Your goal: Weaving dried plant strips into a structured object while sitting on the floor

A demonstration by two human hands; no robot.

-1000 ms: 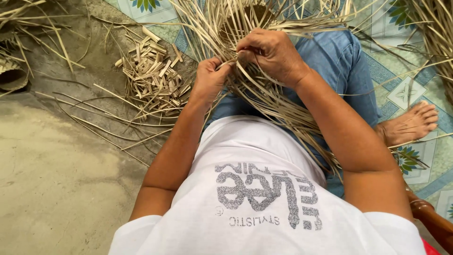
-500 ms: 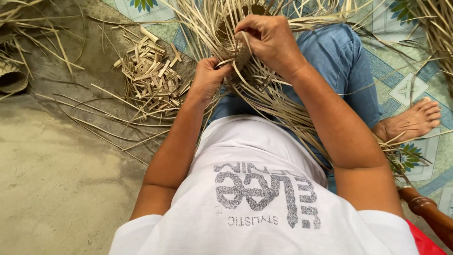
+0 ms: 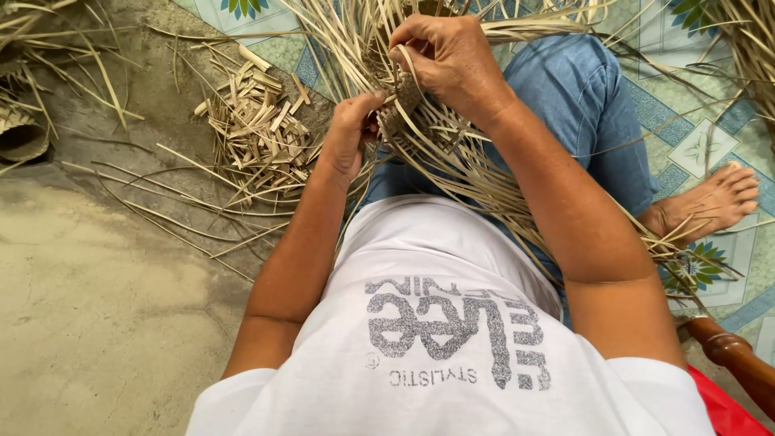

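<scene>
Both hands (image 3: 404,89) grip pale woven strips (image 3: 452,153) over the lap.

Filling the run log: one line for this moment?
left hand: pinches pale flat straw strips | right hand: grips strips above | lap: half-woven piece

Bare concrete floor (image 3: 97,323) spreads open at the lower left, with room for a hand to pass beside the left forearm. Further up, a heap of cut strip offcuts (image 3: 258,129) and loose long strips block the way just left of the left hand (image 3: 351,133). The fan of woven strips (image 3: 452,153) crowds the lap, closing in around the right hand (image 3: 452,56). On the right, the patterned mat (image 3: 702,153) lies open between knee and bare foot (image 3: 710,202). A wooden leg (image 3: 739,359) stands at the lower right corner.
</scene>
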